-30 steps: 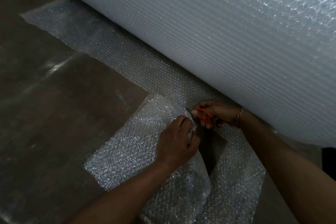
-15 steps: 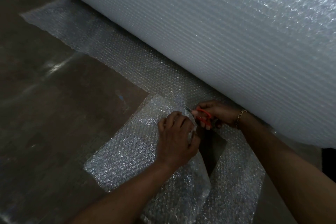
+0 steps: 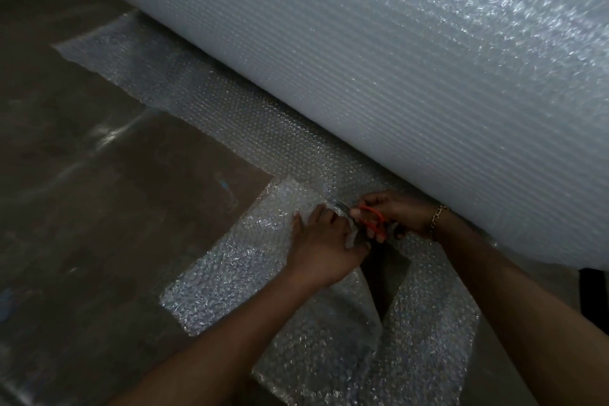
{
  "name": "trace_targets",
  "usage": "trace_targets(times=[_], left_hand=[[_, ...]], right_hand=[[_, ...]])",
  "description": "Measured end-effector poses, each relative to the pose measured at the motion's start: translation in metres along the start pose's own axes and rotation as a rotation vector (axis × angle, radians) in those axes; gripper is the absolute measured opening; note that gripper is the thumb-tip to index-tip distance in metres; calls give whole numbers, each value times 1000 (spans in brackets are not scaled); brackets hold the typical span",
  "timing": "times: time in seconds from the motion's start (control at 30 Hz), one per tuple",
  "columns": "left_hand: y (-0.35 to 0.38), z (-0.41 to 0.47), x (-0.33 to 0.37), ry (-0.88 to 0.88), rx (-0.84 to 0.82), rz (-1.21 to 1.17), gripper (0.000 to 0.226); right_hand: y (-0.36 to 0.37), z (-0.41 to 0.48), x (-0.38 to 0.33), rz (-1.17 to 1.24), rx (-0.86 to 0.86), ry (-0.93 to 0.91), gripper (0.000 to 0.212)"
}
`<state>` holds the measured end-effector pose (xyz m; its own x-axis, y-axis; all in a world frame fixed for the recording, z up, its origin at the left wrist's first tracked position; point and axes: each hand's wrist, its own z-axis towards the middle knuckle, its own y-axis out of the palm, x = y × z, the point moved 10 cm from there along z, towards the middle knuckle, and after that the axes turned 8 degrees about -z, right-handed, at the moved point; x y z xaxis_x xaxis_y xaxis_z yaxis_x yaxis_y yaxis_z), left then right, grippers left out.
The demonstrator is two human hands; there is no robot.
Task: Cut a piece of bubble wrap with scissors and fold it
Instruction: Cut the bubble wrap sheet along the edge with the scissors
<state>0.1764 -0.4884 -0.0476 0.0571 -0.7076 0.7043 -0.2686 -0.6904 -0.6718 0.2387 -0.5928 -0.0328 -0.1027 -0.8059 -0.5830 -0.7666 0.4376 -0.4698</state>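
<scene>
The right hand (image 3: 395, 212) is curled through the orange handles of the scissors (image 3: 374, 221), with the blades hidden at the cut. Just beside it, almost touching, the left hand (image 3: 324, 245) has its fingers bent and its thumb pinching the edge of the bubble wrap (image 3: 237, 260). That sheet lies flat on a dull brown floor (image 3: 99, 201), running out from under a huge white roll (image 3: 395, 76). The plastic is clear, pimpled and glinting. There's a chain bracelet (image 3: 436, 219) on the right wrist.
</scene>
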Motion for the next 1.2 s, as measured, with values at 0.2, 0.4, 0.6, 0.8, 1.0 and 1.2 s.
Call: trace_targets(times=[0.2,0.4,0.6,0.8,1.0,1.2], left_hand=[[-9,-4,1,73,101,82,44],[-20,-21,-5,152,379,19,14],[-25,-32,-16,198,457,-75,16],[-23,-34,-17,200,478,-126,14],[-20,-32,-15,197,482,-166,11],[-19,-35,-15,233,500,-168,10]], right_hand=[[-1,-1,5,-22,-10,38,27],[2,-1,11,-63,-25,60,32],[5,4,13,-50,-46,71,39],[6,14,5,-37,-14,47,28],[6,17,4,-70,-37,43,30],[-1,7,7,-87,-74,29,39]])
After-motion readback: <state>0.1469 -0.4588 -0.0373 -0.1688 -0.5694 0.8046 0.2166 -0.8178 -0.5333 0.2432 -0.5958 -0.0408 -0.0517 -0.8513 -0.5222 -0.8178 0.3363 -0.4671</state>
